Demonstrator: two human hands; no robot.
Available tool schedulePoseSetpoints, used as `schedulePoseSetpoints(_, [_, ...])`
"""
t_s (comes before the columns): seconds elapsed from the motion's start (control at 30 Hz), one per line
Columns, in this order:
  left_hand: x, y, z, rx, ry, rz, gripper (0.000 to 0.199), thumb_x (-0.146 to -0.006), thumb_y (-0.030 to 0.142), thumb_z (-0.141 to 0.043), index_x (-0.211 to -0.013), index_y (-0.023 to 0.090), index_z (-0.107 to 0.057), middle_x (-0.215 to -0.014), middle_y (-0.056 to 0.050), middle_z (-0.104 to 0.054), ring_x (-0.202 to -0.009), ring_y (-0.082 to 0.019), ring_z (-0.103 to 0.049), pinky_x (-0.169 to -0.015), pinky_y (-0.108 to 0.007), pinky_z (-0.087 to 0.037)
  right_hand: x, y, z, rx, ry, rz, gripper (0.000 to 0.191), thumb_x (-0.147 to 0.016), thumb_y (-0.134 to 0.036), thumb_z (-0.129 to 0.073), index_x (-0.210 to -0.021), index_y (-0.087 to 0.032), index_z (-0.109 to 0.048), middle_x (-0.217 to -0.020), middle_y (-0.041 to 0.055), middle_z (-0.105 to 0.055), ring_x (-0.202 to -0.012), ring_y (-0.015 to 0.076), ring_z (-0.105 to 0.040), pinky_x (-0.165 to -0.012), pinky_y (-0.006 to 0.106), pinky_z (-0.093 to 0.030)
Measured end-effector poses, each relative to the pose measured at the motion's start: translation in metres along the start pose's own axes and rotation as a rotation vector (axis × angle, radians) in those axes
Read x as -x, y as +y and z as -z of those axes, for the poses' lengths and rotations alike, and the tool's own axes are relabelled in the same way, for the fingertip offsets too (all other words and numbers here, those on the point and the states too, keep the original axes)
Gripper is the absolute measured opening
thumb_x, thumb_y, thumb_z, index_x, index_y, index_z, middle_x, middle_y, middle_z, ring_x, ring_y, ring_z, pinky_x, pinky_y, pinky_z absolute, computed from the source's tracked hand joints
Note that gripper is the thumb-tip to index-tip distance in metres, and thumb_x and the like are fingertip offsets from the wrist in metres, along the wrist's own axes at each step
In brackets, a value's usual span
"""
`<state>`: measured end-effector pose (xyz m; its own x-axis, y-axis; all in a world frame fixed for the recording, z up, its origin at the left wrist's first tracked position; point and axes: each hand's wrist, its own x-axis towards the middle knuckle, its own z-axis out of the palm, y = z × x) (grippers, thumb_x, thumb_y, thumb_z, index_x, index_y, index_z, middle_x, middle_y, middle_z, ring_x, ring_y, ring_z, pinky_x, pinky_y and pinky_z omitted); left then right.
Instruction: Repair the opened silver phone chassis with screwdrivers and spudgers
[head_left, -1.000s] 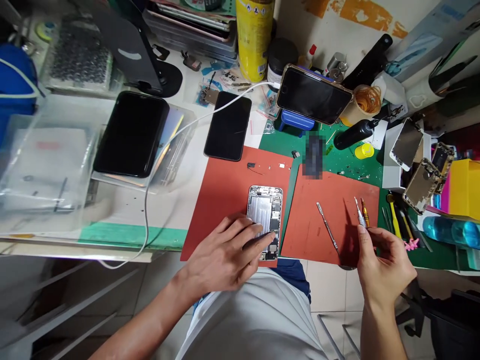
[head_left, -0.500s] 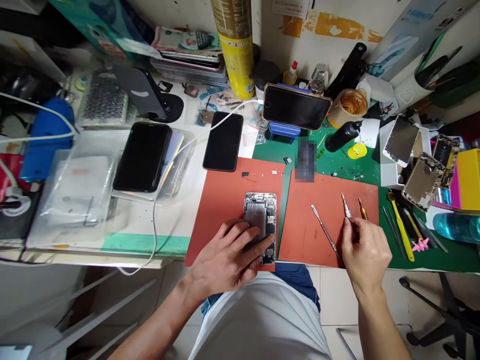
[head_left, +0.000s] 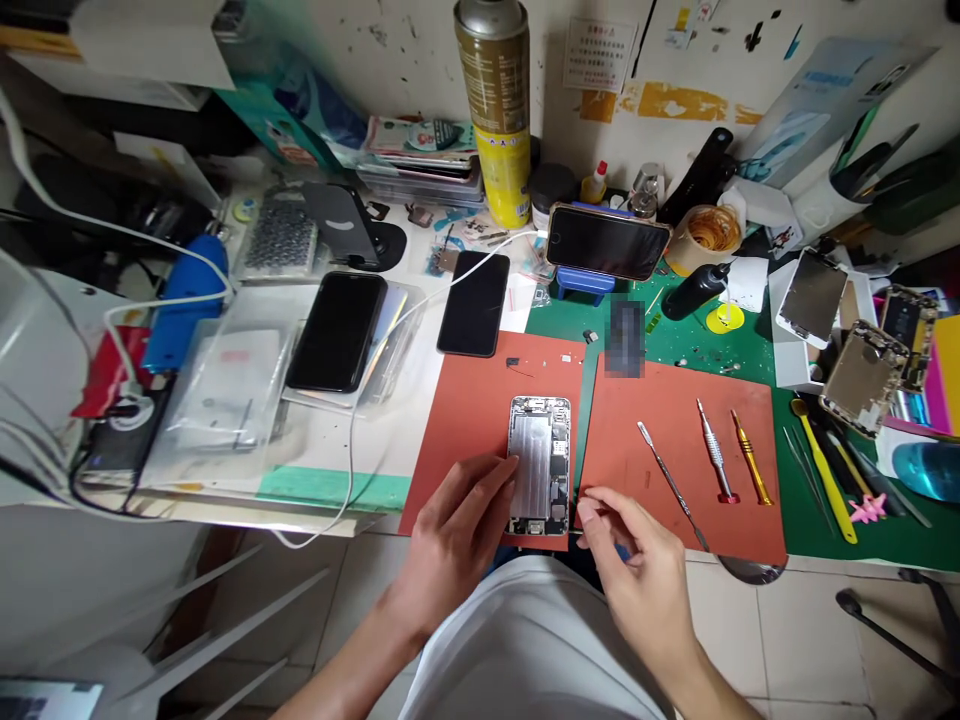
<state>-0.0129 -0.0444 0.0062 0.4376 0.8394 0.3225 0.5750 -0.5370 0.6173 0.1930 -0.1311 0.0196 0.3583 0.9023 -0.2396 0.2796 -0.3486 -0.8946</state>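
Observation:
An opened smartphone (head_left: 538, 465) lies face down on the left red-orange mat (head_left: 472, 420), its metal battery plate and circuit board exposed. My left hand (head_left: 455, 540) touches the phone's left edge with its fingertips. My right hand (head_left: 637, 565) is near the phone's lower right corner, with its fingers curled. Anything small between them is hidden. On the right red-orange mat (head_left: 675, 405) lie a steel spudger (head_left: 671, 490), a silver screwdriver (head_left: 716, 450) with a red base and a gold screwdriver (head_left: 751, 458).
A green work mat (head_left: 697, 340) lies behind the red mats. A phone stands on a blue holder (head_left: 581, 283). A black phone (head_left: 474, 303) lies to the left, with a white cable beside it. Phone housings (head_left: 864, 378) are stacked at the right. The bench's front edge lies close to my body.
The view has tilted up and shifted. My right hand has moved left from the screwdrivers to the phone's corner. My left hand has drawn back from the battery plate to the phone's left edge.

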Motion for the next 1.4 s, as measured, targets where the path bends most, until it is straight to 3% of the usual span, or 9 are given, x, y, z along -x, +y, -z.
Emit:
schedulePoseSetpoints(0.13, [0.010,0.012,-0.001,0.054,0.053,0.182,0.030,-0.106,0.008,-0.059,-0.131,0.023,-0.068,-0.120,-0.006,-0.073,-0.101,-0.014,-0.075,-0.089,-0.021,-0.060,-0.007,0.001,-0.014,-0.065,-0.017,-0.200,0.044,-0.098,-0.059,-0.068,-0.115,-0.020,-0.079,-0.090,0.0077,-0.080,-0.068,0.0194,-0.075,-0.058,0.027,-0.060])
schedulePoseSetpoints(0.27, [0.015,0.012,-0.001,0.097,0.045,0.236,0.024,-0.108,0.010,-0.056,-0.122,0.023,-0.071,-0.116,-0.004,-0.075,-0.102,-0.013,-0.077,-0.088,-0.018,-0.059,-0.010,0.000,-0.018,-0.074,0.015,-0.233,0.053,-0.093,-0.066,-0.070,-0.115,-0.018,-0.079,-0.095,0.0100,-0.081,-0.070,0.0211,-0.075,-0.066,0.032,-0.062])
schedulePoseSetpoints(0.47, [0.018,0.011,-0.002,0.150,0.057,0.296,0.021,-0.109,0.013,-0.055,-0.115,0.024,-0.071,-0.111,-0.002,-0.077,-0.101,-0.012,-0.077,-0.091,-0.017,-0.058,-0.016,-0.010,-0.022,-0.184,-0.020,-0.377,0.068,-0.086,-0.074,-0.073,-0.119,-0.014,-0.076,-0.074,0.0042,-0.072,-0.057,0.0197,-0.068,-0.055,0.030,-0.052])
schedulePoseSetpoints(0.63, [0.017,0.014,-0.002,0.296,0.035,0.398,0.019,-0.109,0.025,-0.057,-0.097,0.023,-0.071,-0.109,-0.005,-0.078,-0.092,-0.014,-0.078,-0.074,-0.018,-0.061,-0.024,-0.016,-0.020,-0.254,-0.095,-0.366,0.067,-0.081,-0.077,-0.076,-0.100,-0.012,-0.081,-0.071,0.0023,-0.063,-0.050,0.0150,-0.056,-0.053,0.030,-0.047])
schedulePoseSetpoints(0.83, [-0.001,0.013,0.001,0.670,0.063,0.723,0.037,-0.102,0.050,-0.069,-0.124,0.020,-0.072,-0.119,-0.010,-0.079,-0.111,-0.024,-0.078,-0.095,-0.031,-0.063,-0.020,-0.009,-0.013,-0.329,-0.170,-0.341,0.060,-0.086,-0.072,-0.077,-0.101,-0.014,-0.082,-0.065,-0.0008,-0.054,-0.056,0.0138,-0.052,-0.056,0.027,-0.040])
schedulePoseSetpoints(0.97, [-0.018,0.014,-0.002,0.888,-0.049,0.805,0.047,-0.100,0.056,-0.070,-0.122,0.016,-0.077,-0.096,-0.007,-0.080,-0.091,-0.022,-0.075,-0.078,-0.028,-0.061,-0.014,-0.006,-0.010,-0.344,-0.193,-0.309,0.052,-0.089,-0.066,-0.078,-0.101,-0.016,-0.084,-0.072,-0.0006,-0.052,-0.057,0.0121,-0.050,-0.055,0.026,-0.038])
schedulePoseSetpoints(1.07, [-0.020,0.015,-0.006,0.903,-0.070,0.807,0.045,-0.101,0.055,-0.069,-0.114,0.014,-0.081,-0.079,-0.003,-0.075,-0.075,-0.018,-0.069,-0.067,-0.025,-0.057,-0.011,-0.004,-0.009,-0.319,-0.175,-0.283,0.049,-0.091,-0.064,-0.077,-0.101,-0.018,-0.084,-0.073,-0.0004,-0.052,-0.058,0.0125,-0.050,-0.055,0.027,-0.039])
schedulePoseSetpoints(1.17, [-0.017,0.009,-0.006,0.795,-0.093,0.747,0.043,-0.105,0.053,-0.063,-0.120,0.016,-0.079,-0.090,-0.004,-0.079,-0.079,-0.019,-0.073,-0.069,-0.026,-0.059,-0.010,0.001,-0.009,-0.291,-0.157,-0.283,0.049,-0.091,-0.064,-0.075,-0.103,-0.018,-0.085,-0.071,0.0001,-0.054,-0.059,0.0140,-0.052,-0.056,0.027,-0.041])
schedulePoseSetpoints(1.4, [-0.067,-0.035,0.016,-0.194,0.003,0.173,0.029,-0.112,0.029,-0.051,-0.124,0.019,-0.076,-0.109,-0.008,-0.078,-0.095,-0.022,-0.075,-0.082,-0.031,-0.058,-0.017,0.007,-0.015,-0.182,-0.111,-0.311,0.059,-0.087,-0.073,-0.072,-0.100,-0.016,-0.084,-0.069,0.0048,-0.064,-0.057,0.0191,-0.055,-0.055,0.032,-0.046])
